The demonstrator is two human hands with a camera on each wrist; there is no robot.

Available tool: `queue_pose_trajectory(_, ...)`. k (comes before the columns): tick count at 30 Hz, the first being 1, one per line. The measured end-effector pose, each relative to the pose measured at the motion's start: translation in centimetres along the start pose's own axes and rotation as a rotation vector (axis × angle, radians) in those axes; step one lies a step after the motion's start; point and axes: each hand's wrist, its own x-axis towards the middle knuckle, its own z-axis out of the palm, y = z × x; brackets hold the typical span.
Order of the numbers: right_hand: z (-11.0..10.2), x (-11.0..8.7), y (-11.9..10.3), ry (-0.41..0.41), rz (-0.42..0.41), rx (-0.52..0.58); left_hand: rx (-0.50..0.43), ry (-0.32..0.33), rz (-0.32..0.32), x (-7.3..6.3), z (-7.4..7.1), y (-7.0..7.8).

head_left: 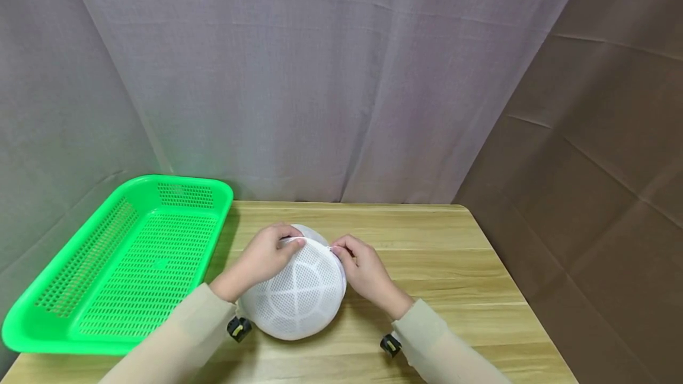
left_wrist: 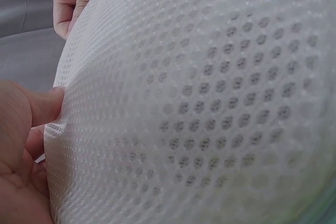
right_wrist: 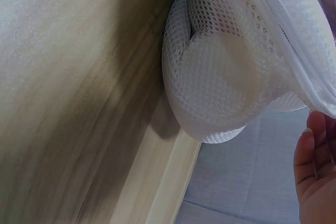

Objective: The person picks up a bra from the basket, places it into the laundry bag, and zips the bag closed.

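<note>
Left hand (head_left: 267, 258) grips bag (head_left: 293, 301) at twelve o'clock; right hand (head_left: 364, 268) pinches its edge between one and two o'clock

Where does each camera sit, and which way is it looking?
Head: on the head, looking forward and down at the white mesh bag, table and green basket; left hand, right hand and sleeves show.
Left wrist: on that wrist, looking across the bag; parts of both hands show.
Right wrist: on that wrist, looking at the bag's side; right hand shows.
Head and right wrist share the table.
</note>
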Motion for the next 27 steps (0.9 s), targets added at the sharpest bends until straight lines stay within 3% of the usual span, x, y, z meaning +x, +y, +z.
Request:
queue_pose_trajectory(12,0.01,-0.46,0.65,0.032,-0.028,-0.039,-0.013,0.014,-0.018,0.03,-0.28,-0.38)
queue_pose_trajectory(27,-0.19,-0.59,0.52,0.012,0.0,-0.035,-0.016,0.043,-0.036,0.12,-0.52,-0.44)
